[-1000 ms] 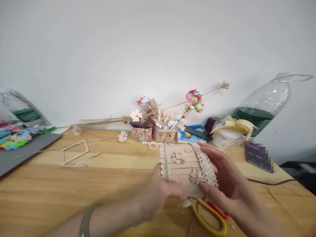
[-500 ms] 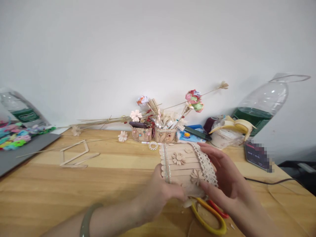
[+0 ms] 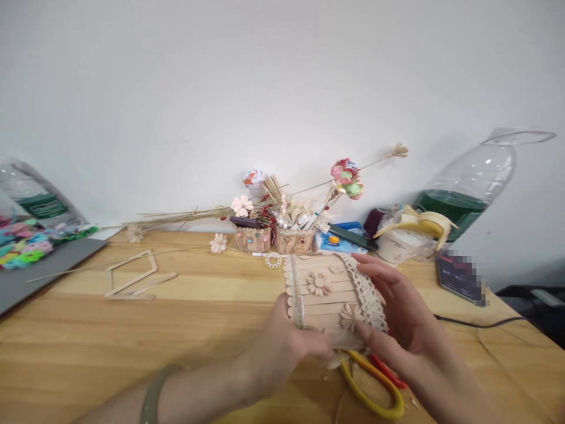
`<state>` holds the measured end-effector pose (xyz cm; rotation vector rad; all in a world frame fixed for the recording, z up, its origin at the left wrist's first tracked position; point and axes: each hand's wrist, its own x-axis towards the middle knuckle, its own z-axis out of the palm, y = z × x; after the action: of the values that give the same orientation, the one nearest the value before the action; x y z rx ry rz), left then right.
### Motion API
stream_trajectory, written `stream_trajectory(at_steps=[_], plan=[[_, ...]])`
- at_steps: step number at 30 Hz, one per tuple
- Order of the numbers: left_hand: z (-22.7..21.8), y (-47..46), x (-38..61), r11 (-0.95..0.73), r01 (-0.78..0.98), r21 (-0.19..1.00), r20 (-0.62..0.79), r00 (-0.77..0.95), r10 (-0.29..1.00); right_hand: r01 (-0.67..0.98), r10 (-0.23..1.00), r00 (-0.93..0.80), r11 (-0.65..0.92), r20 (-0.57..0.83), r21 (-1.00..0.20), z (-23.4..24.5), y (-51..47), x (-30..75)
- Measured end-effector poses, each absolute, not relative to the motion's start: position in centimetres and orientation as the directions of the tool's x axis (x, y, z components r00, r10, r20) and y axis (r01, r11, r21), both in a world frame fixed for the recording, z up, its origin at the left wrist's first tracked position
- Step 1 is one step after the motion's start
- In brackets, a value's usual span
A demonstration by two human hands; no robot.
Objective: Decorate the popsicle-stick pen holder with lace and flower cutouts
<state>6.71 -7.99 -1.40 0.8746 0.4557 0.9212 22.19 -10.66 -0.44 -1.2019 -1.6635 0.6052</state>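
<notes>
A craft holder made of wooden ice-lolly sticks (image 3: 324, 294), trimmed with paper flowers, a glittery strip and white lace, lies on its side between my hands above a wooden table (image 3: 176, 330). My left hand (image 3: 289, 344) grips its lower left edge with curled fingers. My right hand (image 3: 397, 309) clasps its lace-covered right end, fingers wrapped around it. A green bangle (image 3: 152, 394) sits on my left wrist.
Yellow-and-red scissors (image 3: 375, 388) lie under my hands. Behind stand decorated stick baskets with paper flowers (image 3: 278, 232), loose sticks (image 3: 132, 277), a tape roll (image 3: 424, 227), a large water bottle (image 3: 472, 182), a phone (image 3: 461, 277) and colourful bits on a grey board (image 3: 26, 250).
None of note; the holder and both hands have shifted very slightly, keeping the same grip.
</notes>
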Motion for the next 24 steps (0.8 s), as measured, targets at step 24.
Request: stream_trajectory(at_steps=[24], plan=[[-2.0, -7.9, 7.0, 0.389, -0.469, 0.793, -0.151, 0.468, 0.871, 0.37, 0.971, 0.001, 0.222, 0.24, -0.902, -0.7, -10.7, 22.0]])
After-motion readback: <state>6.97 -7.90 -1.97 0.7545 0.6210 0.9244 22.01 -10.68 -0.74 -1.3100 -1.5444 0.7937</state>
